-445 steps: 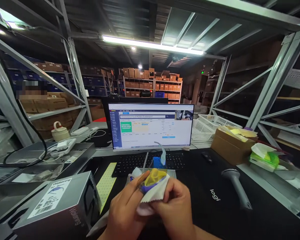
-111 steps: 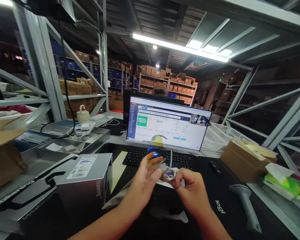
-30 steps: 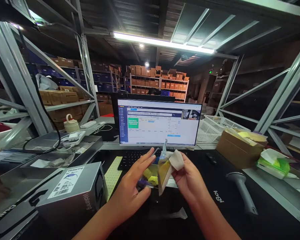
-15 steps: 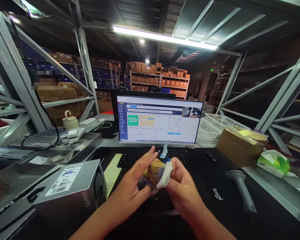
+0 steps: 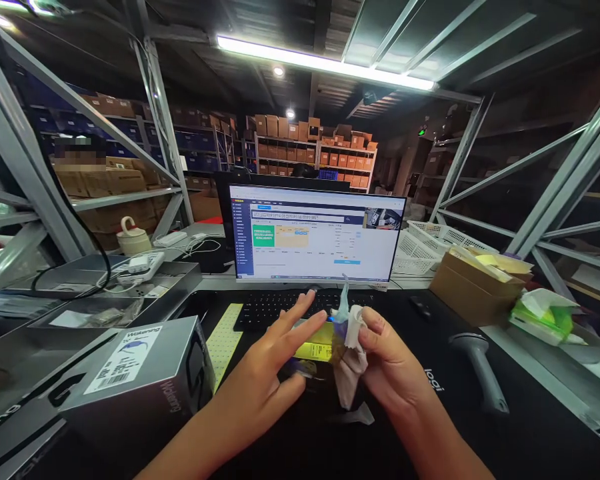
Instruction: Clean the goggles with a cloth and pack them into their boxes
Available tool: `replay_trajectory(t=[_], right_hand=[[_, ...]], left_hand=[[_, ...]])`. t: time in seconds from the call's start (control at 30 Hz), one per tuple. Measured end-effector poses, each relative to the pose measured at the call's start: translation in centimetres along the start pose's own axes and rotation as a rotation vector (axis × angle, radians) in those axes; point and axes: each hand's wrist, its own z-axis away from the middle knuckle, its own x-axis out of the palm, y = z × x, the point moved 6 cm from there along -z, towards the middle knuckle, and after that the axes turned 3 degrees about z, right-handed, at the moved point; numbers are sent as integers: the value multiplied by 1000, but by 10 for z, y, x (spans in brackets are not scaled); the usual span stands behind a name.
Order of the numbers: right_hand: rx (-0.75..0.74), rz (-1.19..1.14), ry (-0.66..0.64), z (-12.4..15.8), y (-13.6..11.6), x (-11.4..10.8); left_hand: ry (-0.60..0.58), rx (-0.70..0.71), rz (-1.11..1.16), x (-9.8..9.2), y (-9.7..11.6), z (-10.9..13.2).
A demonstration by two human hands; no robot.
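Warehouse desk, black mat (image 5: pixel 410 433) marked "logi", one monitor (image 5: pixel 305 253), one keyboard (image 5: pixel 265 307). Two boxes (image 5: pixel 145 387) at left: nearer one's label reads "Wakening". One scanner (image 5: pixel 483 370), right. One pair of glasses (image 5: pixel 339 323), partly blurred, between the hands above the mat; pale blue temple points up toward the monitor, long axis near upright. Right hand (image 5: pixel 387 353): fingers closed on white cloth (image 5: pixel 349 377). Left hand (image 5: pixel 265 363): thumb and foremost fingers spread; cannot tell whether hidden fingers grip the glasses.
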Motion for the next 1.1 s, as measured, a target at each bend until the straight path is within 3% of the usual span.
replay_trajectory(t=[0.2, 0.4, 0.5, 0.6, 0.77, 0.93, 1.0, 1.1], right_hand=[[-59, 120, -66, 4, -13, 0], [-146, 272, -61, 6, 4, 5], [-224, 352, -11, 7, 8, 4], [-266, 331, 48, 7, 9, 2], [-273, 386, -95, 11, 27, 17], [-419, 749, 74, 12, 28, 15], [-358, 718, 115, 8, 29, 10], [-189, 463, 80, 0, 34, 7]], left_hand=[[46, 18, 48, -3, 4, 0], [267, -101, 56, -11, -13, 4], [320, -137, 83, -11, -21, 7], [288, -155, 130, -6, -24, 8], [228, -188, 166, 2, -25, 7], [184, -154, 75, 10, -24, 4], [193, -121, 23, 13, -23, 3], [199, -67, -29, 16, -19, 0]])
